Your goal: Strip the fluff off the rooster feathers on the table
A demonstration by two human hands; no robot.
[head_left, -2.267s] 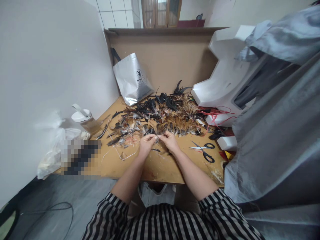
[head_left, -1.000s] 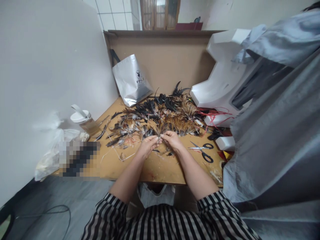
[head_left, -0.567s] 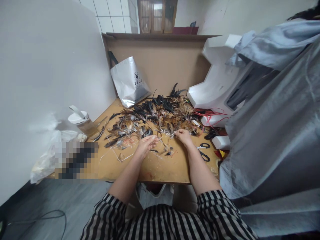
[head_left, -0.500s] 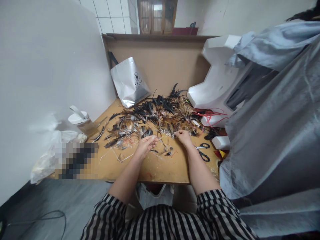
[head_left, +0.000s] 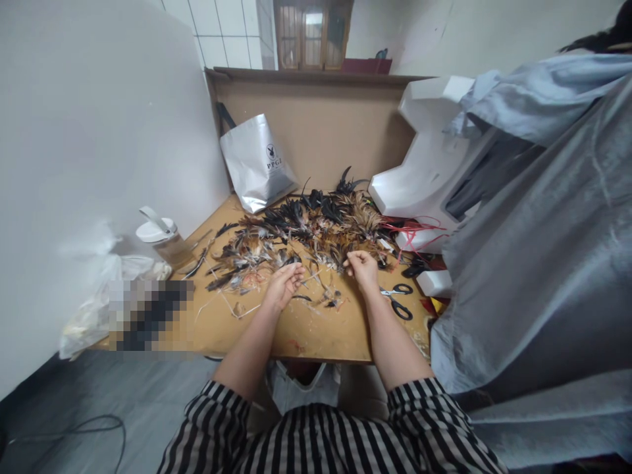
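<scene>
My left hand [head_left: 285, 287] is just over the near edge of the feather pile, fingers curled together in a pinch. A thin pale strand [head_left: 317, 273] shows close to its fingertips; I cannot tell whether the hand holds it. My right hand [head_left: 363, 270] is also pinched, at the pile's near right side, and whatever is between its fingertips is too small to make out. Beyond both hands spreads a heap of brown and black feathers [head_left: 316, 227]. Loose feather bits [head_left: 334, 299] lie on the table between my wrists. Black-handled scissors [head_left: 401, 299] rest right of my right forearm.
At the back left leans a silver bag [head_left: 254, 161]. A lidded plastic cup [head_left: 165, 240] and a white plastic bag [head_left: 99, 309] stand left. Red strings [head_left: 417, 230] trail beside a white foam piece [head_left: 419, 158] on the right, where grey cloth [head_left: 533, 263] hangs down.
My left hand has moved slightly left and up, widening the gap between the hands. The right hand has turned a little and lifted slightly.
</scene>
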